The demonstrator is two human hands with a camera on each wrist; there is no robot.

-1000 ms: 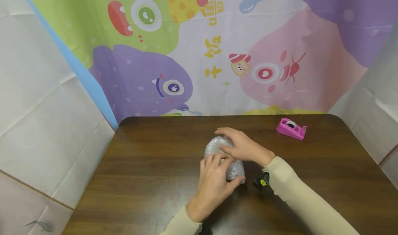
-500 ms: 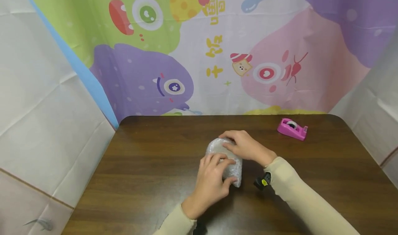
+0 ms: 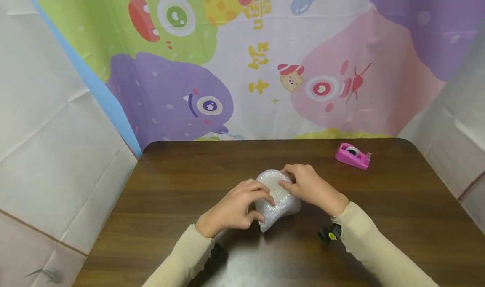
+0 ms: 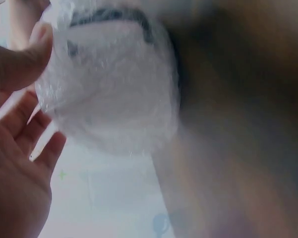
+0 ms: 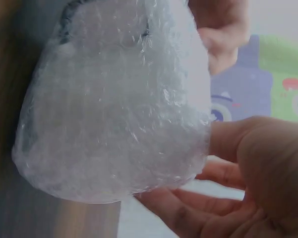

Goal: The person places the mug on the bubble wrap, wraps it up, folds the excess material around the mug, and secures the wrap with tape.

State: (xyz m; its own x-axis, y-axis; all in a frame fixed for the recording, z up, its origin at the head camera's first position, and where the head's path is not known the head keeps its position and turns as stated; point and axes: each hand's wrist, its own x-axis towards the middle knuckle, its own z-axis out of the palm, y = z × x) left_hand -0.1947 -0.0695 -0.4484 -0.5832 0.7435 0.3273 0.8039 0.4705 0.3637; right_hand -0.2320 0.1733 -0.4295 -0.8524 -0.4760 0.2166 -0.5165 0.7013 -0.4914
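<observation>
A rounded bundle in clear bubble wrap (image 3: 279, 199) stands near the middle of the brown table (image 3: 182, 181). My left hand (image 3: 235, 206) grips its left side, with the thumb low near a pointed loose corner of the wrap. On the far right side, my right hand (image 3: 315, 186) holds the top edge between thumb and fingers. In the left wrist view the wrapped bundle (image 4: 114, 84) has dark marks showing through the plastic. The right wrist view shows its broad pale side (image 5: 114, 114), and what lies inside is too blurred to name.
A pink tape dispenser (image 3: 353, 156) with a roll of tape sits at the back right of the table. Behind the table hangs a cartoon-printed cloth (image 3: 261, 122). Pale panels (image 3: 57, 131) stand on the left and right.
The bundle has turned, its loose lower corner swinging from right to left. My left hand has moved left round its side, and my right hand has shifted slightly right and nearer.
</observation>
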